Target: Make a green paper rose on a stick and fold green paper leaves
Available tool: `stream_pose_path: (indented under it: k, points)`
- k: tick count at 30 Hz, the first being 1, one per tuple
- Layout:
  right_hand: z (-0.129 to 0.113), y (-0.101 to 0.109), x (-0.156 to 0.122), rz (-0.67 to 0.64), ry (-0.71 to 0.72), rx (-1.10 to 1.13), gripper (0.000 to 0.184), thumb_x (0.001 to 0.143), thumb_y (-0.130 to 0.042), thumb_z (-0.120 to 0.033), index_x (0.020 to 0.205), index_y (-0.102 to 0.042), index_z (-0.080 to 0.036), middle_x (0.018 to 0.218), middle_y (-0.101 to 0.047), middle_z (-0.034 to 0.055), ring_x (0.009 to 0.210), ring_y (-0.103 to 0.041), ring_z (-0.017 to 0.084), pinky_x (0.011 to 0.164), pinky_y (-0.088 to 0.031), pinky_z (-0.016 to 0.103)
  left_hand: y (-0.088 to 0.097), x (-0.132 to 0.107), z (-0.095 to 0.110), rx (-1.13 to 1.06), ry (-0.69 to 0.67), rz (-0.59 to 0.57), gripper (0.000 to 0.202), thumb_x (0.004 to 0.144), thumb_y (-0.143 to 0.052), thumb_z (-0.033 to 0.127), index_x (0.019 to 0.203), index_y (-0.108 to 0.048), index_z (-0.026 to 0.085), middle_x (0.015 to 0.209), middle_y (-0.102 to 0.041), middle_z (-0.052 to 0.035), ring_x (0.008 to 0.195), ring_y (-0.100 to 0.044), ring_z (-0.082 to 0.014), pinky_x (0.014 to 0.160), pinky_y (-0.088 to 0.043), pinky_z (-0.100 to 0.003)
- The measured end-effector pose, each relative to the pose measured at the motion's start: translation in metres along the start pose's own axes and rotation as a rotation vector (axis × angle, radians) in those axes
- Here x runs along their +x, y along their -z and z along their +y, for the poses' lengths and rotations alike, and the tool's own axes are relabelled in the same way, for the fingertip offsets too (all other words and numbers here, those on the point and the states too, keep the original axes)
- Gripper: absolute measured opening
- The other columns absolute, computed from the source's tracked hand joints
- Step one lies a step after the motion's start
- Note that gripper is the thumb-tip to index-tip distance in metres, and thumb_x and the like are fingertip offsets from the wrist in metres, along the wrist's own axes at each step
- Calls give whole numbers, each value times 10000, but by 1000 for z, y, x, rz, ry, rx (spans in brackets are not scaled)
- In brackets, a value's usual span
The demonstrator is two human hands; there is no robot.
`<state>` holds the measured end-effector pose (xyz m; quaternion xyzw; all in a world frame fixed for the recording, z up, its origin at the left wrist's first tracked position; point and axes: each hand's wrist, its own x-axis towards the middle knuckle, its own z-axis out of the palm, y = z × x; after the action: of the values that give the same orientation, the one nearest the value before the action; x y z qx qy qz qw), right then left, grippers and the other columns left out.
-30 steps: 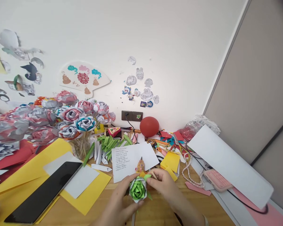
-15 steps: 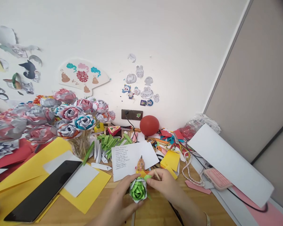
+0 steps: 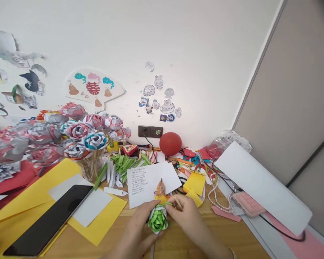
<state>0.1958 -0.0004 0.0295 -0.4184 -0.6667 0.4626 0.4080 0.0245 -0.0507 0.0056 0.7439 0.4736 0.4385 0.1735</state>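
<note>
A green and white folded-paper flower (image 3: 158, 219) sits low in the middle of the view, its layered petals facing up. My left hand (image 3: 136, 226) grips it from the left, thumb at the near edge and fingers at the far edge. At the flower's upper right, my right hand (image 3: 185, 214) pinches a small green paper petal (image 3: 167, 204) against the rim. A thin wooden stick (image 3: 178, 203) pokes out between the right fingers; its lower part is hidden. Just beyond the flower, a pen with a patterned body (image 3: 160, 189) lies on a sheet with handwriting (image 3: 140, 181).
To the left are a black tablet (image 3: 51, 219), yellow paper (image 3: 97, 230) and a vase of paper flowers (image 3: 90, 167). Green folded strips (image 3: 122, 165), a red balloon (image 3: 170, 144) and yellow squares (image 3: 196, 183) lie behind. Beads (image 3: 212, 194) and white card (image 3: 261, 187) are right.
My right fingers have drawn the green petal closer in to the flower's upper right rim. The left hand keeps its grip, and the view has shifted slightly.
</note>
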Motion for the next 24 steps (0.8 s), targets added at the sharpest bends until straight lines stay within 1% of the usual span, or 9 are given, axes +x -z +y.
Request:
stream_pose_path:
  k: [2,4,6,9,11,13,17,20,24]
  points:
    - [-2,4,1,-63,-18,66,130,686,-631,-296,667,-619,-168,606,-600,-18,605,-534,145,574,-409,246,1,0,2,13,-21,-9,514,720,-669,186,1209,-545,290,1175,-661,-66,1069,-616,-249,925,-495,-335]
    - [-3,6,2,-92,-6,54,119,686,-634,-287,670,-621,-170,610,-595,-20,613,-534,148,574,-412,246,1,-1,1,15,-31,-13,536,712,-674,177,1216,-543,303,1179,-659,-61,1076,-612,-255,929,-492,-337]
    - [-2,6,1,-65,45,-47,92,708,-608,-250,656,-624,-176,615,-596,-15,612,-530,150,580,-406,248,1,-2,0,7,-42,-9,550,715,-662,162,1229,-532,311,1170,-661,-59,1067,-615,-254,923,-496,-338]
    - [-1,3,-2,2,138,-258,134,749,-565,-198,639,-640,-187,634,-612,2,621,-534,161,596,-397,256,1,-2,-2,2,-49,-8,565,720,-650,139,1241,-519,313,1139,-670,-56,1043,-623,-243,910,-503,-333]
    - [-2,1,-4,19,170,-330,152,770,-546,-187,673,-664,-193,673,-637,19,649,-555,175,614,-406,265,1,-1,-1,9,-37,-2,561,720,-655,137,1238,-522,306,1135,-671,-60,1043,-623,-243,911,-502,-337]
    - [-5,1,-5,22,183,-332,162,782,-533,-177,731,-686,-191,737,-662,39,702,-584,191,656,-428,278,1,0,1,12,-18,17,538,726,-660,154,1230,-532,293,1147,-667,-70,1052,-621,-250,911,-503,-347]
    - [-12,2,-6,8,206,-244,189,804,-520,-175,791,-709,-188,868,-669,72,836,-608,212,764,-452,304,2,0,3,18,26,51,490,735,-655,187,1207,-554,269,1160,-666,-87,1056,-623,-269,907,-507,-369]
    - [-14,-1,-10,-19,227,-210,224,812,-505,-163,852,-723,-201,889,-665,74,854,-606,210,777,-464,308,2,0,1,22,42,81,497,724,-656,188,1205,-561,264,1169,-664,-91,1062,-621,-283,907,-508,-380]
    - [-12,-6,-17,-36,263,-220,304,806,-495,-134,1018,-696,-219,976,-649,87,917,-599,221,810,-467,316,2,1,1,17,61,118,477,737,-642,195,1204,-564,258,1183,-656,-99,1075,-614,-286,911,-505,-392]
